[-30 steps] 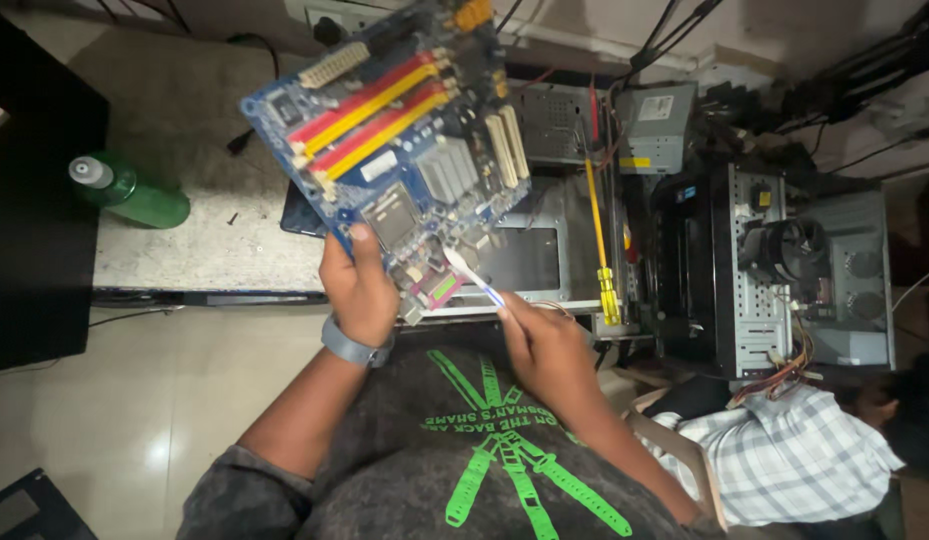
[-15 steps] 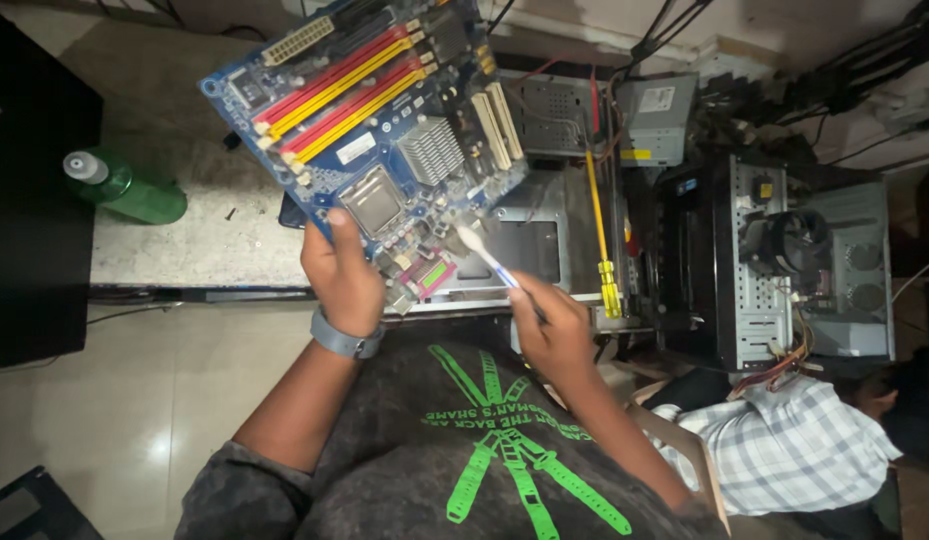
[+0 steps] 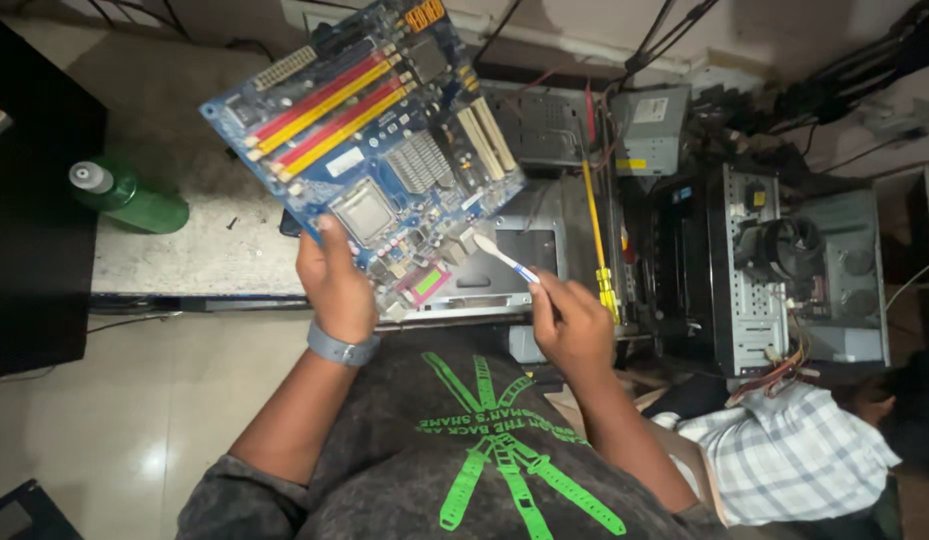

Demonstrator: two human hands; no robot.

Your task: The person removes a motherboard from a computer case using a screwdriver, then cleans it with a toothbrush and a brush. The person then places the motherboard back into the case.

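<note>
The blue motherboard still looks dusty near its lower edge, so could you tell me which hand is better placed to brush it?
The right hand, probably: it already holds the toothbrush with its head at the motherboard edge. The left hand is occupied gripping the board from below.

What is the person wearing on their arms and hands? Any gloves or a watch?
No gloves: both the left hand and the right hand are bare, and so are the forearms. A plain grey band wraps the left wrist, like a watch strap or bracelet; no dial shows. The right wrist has nothing on it. The short sleeves belong to a dark grey T-shirt with a green print.
</note>
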